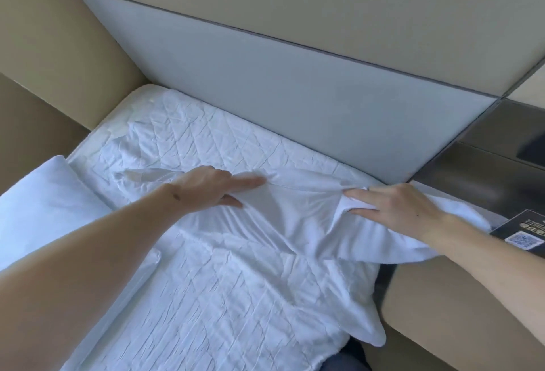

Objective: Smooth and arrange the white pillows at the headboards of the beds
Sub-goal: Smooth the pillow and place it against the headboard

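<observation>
A flat, limp white pillowcase lies across the quilted white bed cover, just short of the pale grey headboard. My left hand rests on its left part, fingers stretched out flat and pressing the cloth. At its right end my right hand has its fingers closed on a bunched fold of the cloth, which hangs over the bed's right edge. A plump white pillow lies at the left, under my left forearm.
Beige padded wall panels close off the left side and run above the headboard. A dark bedside surface stands at the right with a black card bearing a QR code. A beige bed frame edge lies lower right.
</observation>
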